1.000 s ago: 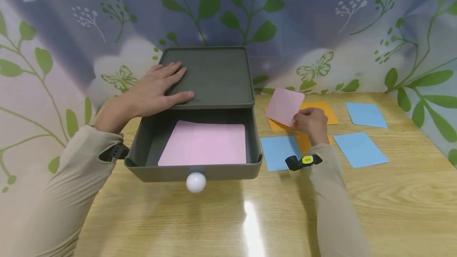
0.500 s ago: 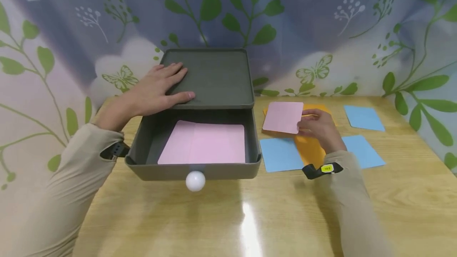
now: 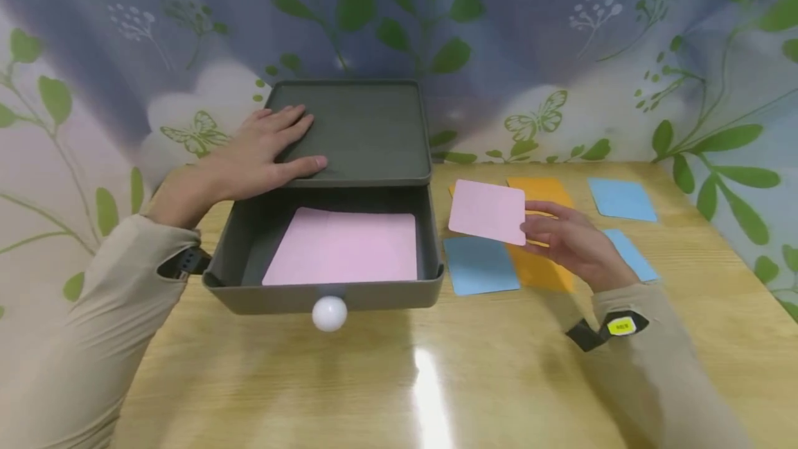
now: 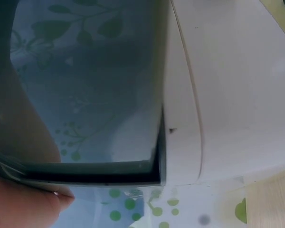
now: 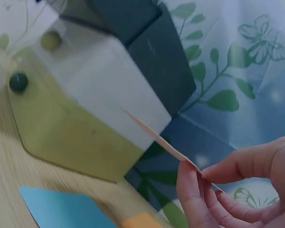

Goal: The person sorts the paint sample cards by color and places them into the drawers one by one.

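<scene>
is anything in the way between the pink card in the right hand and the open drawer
Nothing visible blocks it. The right hand pinches the pink card just right of the open drawer; only the drawer's right wall lies between, and the card is held above the table.

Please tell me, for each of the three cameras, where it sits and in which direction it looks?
Head: looks forward and down at the drawer box, both hands and sleeves.
Left wrist: sits close at the box top's edge; a bit of the left hand shows.
Right wrist: looks past the right hand pinching the pink card toward the box.
Shared: head and right wrist both show that card.
</scene>
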Action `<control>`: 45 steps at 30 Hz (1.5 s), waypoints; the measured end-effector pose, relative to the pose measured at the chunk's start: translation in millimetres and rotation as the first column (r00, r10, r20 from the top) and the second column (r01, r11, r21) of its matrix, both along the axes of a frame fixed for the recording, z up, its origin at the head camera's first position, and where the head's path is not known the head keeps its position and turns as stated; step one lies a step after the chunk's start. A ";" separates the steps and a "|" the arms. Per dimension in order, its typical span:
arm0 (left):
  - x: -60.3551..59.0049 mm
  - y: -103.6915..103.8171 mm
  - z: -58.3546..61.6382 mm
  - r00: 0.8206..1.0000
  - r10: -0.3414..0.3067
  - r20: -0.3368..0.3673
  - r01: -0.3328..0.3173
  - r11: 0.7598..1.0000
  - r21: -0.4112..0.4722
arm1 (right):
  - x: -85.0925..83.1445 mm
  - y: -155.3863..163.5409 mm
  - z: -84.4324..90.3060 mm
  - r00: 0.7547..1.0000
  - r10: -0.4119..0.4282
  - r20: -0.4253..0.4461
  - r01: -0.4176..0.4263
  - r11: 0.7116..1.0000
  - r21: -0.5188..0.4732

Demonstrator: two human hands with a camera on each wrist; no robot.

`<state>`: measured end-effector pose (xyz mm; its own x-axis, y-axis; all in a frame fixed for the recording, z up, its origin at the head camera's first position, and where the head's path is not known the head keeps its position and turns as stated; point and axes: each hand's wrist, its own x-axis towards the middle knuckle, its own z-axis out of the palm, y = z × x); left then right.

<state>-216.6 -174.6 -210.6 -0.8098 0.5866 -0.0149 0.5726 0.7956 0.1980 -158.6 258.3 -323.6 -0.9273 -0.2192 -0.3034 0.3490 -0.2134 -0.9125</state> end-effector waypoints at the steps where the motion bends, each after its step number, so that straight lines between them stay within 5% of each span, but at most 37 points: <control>1: 0.0 -2.5 1.1 1.000 0.005 -0.001 -0.005 1.000 -0.006 | 0.7 -2.9 0.9 1.000 0.008 0.001 -0.008 1.000 -0.023; 10: -1.4 -4.9 2.5 1.000 0.000 -0.016 0.000 1.000 -0.015 | 11.6 -14.3 10.5 1.000 0.005 -0.014 -0.007 0.994 -0.107; 23: -1.2 4.0 -0.3 1.000 -0.011 -0.010 0.011 1.000 -0.007 | 34.0 -13.0 37.6 0.979 0.105 -0.175 -0.145 0.961 -0.235; 45: -1.5 3.4 -0.4 1.000 -0.001 -0.011 0.001 1.000 -0.010 | 62.4 -27.8 62.7 0.908 0.224 -0.355 -0.280 0.953 -0.115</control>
